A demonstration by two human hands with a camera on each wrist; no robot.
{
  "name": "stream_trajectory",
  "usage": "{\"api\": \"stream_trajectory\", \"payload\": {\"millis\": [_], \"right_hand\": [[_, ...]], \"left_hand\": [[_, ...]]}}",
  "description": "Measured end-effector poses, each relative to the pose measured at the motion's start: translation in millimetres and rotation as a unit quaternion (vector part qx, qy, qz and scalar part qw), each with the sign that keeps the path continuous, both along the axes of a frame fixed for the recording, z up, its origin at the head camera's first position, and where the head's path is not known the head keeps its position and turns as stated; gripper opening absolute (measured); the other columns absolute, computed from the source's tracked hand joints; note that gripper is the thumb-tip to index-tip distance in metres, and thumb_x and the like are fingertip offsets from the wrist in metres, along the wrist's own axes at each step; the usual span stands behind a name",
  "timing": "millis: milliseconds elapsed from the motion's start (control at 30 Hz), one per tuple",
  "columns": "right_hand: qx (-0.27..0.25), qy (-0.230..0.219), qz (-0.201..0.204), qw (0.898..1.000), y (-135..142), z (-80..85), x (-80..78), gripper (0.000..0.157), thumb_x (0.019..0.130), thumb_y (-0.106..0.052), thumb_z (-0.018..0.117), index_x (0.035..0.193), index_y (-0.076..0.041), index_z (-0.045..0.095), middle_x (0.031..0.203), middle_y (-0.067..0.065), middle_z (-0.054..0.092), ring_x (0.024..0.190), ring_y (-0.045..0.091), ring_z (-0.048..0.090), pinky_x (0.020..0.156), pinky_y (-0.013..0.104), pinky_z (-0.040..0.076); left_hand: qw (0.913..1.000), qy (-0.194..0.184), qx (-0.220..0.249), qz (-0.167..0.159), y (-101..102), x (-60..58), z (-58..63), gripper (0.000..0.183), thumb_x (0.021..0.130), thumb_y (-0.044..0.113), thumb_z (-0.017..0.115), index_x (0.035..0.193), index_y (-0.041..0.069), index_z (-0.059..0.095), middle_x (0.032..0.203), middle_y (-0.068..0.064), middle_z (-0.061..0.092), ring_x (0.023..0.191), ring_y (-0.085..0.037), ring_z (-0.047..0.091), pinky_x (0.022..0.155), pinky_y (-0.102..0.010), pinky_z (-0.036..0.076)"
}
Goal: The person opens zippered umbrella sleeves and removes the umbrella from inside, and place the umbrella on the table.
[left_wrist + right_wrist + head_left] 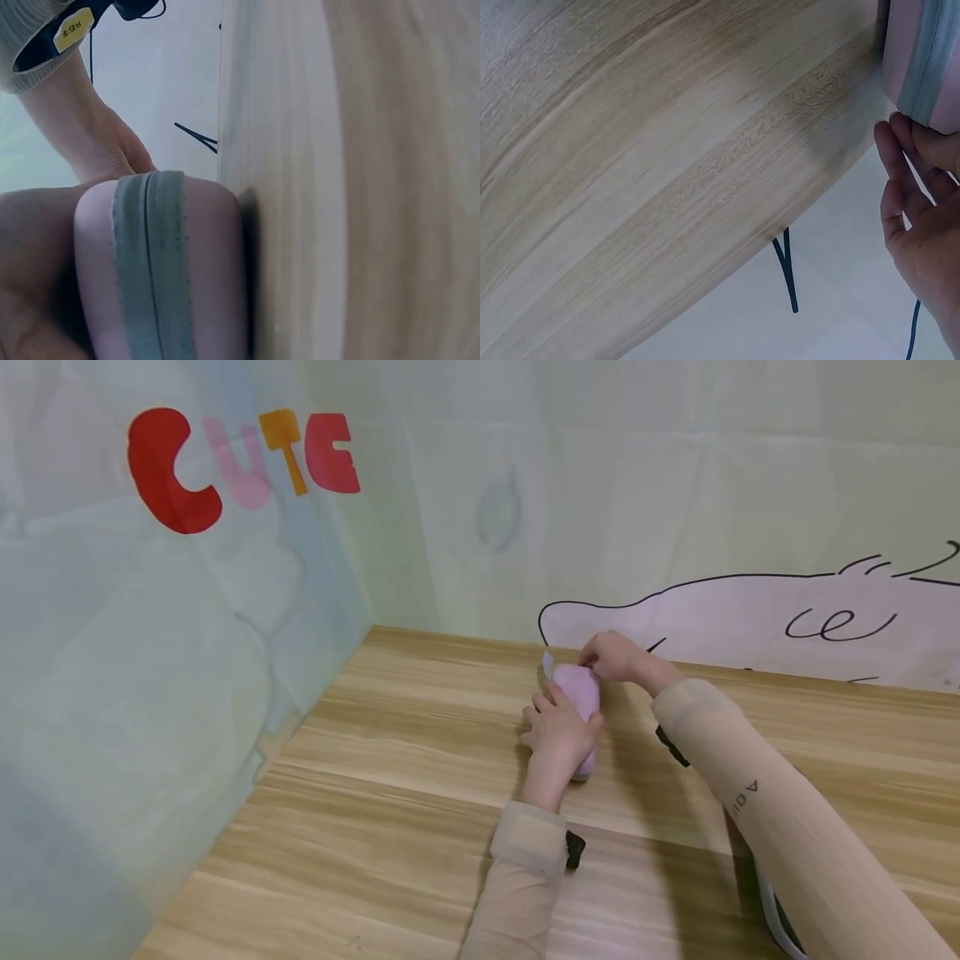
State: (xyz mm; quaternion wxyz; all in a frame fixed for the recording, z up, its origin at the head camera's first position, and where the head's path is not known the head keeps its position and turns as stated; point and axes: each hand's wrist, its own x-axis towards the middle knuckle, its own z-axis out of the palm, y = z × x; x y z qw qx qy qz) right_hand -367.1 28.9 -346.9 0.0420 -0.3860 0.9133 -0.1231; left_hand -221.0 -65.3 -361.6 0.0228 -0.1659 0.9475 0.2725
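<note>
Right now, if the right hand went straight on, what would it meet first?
Probably the pink zippered case; the right hand seems to pinch its gray zipper at the far end, though depth is unclear.

The word CUTE [255,464] stands in large capitals high on the left wall covering [187,618]: a red C [150,460], a pale pink U [243,493], an orange T [283,433] and a pinkish-red E [322,452]. Small dark letters [752,787] run along the beige right sleeve [817,852]; the first reads A, the next looks like an O or Q, and the last is uncertain, possibly a U. In the left wrist view, a yellow label [73,29] on a dark wrist band [45,49] bears small dark characters, turned round and too blurred to read surely.
</note>
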Motion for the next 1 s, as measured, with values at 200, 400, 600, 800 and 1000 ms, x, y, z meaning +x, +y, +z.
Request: {"api": "stream_trajectory", "payload": {"millis": [200, 400, 600, 800, 1000], "right_hand": [[0.005, 0.014, 0.004, 1.000, 3.1, -1.2, 0.1, 0.026, 0.075, 0.005, 0.051, 0.089, -0.002, 0.071, 0.089, 0.014, 0.070, 0.077, 0.023, 0.059, 0.075, 0.038, 0.048], [0.007, 0.028, 0.000, 1.000, 4.4, -0.4, 2.9, 0.027, 0.077, 0.003, 0.049, 0.091, -0.002, 0.072, 0.090, 0.013, 0.070, 0.079, 0.023, 0.060, 0.076, 0.039, 0.048], [0.009, 0.044, -0.002, 0.999, 6.3, -1.5, 6.0, 0.028, 0.077, 0.002, 0.049, 0.092, -0.003, 0.072, 0.090, 0.013, 0.071, 0.081, 0.024, 0.062, 0.078, 0.041, 0.048], [0.019, 0.047, -0.011, 0.999, 9.6, -2.4, 7.5, 0.026, 0.078, 0.000, 0.051, 0.093, -0.004, 0.072, 0.091, 0.012, 0.071, 0.084, 0.025, 0.063, 0.079, 0.041, 0.049], [0.021, 0.053, -0.013, 0.998, 9.9, -1.3, 8.9, 0.026, 0.079, -0.001, 0.050, 0.091, -0.006, 0.073, 0.091, 0.011, 0.071, 0.082, 0.023, 0.062, 0.077, 0.040, 0.049]], "left_hand": [[0.9999, -0.008, 0.010, 0.002, 0.7, -1.0, 0.0, 0.086, 0.084, 0.052, 0.054, 0.146, 0.009, 0.012, 0.141, -0.020, 0.028, 0.121, -0.036, 0.033, 0.086, -0.061, 0.039], [0.9998, -0.012, 0.016, 0.000, -0.5, -0.6, 0.7, 0.086, 0.084, 0.052, 0.053, 0.146, 0.010, 0.011, 0.140, -0.020, 0.029, 0.122, -0.037, 0.033, 0.088, -0.063, 0.037], [0.9997, -0.015, 0.019, -0.001, -1.6, -1.7, 0.4, 0.086, 0.084, 0.053, 0.052, 0.146, 0.010, 0.010, 0.141, -0.019, 0.028, 0.123, -0.036, 0.031, 0.088, -0.064, 0.036], [0.9996, -0.019, 0.022, -0.006, -2.4, -1.9, -0.7, 0.086, 0.085, 0.053, 0.051, 0.146, 0.010, 0.009, 0.142, -0.019, 0.026, 0.123, -0.036, 0.031, 0.088, -0.061, 0.037], [0.9992, -0.029, 0.024, -0.012, -3.7, -2.5, 0.1, 0.086, 0.086, 0.053, 0.050, 0.147, 0.010, 0.007, 0.144, -0.019, 0.023, 0.125, -0.036, 0.029, 0.089, -0.060, 0.038]]}}
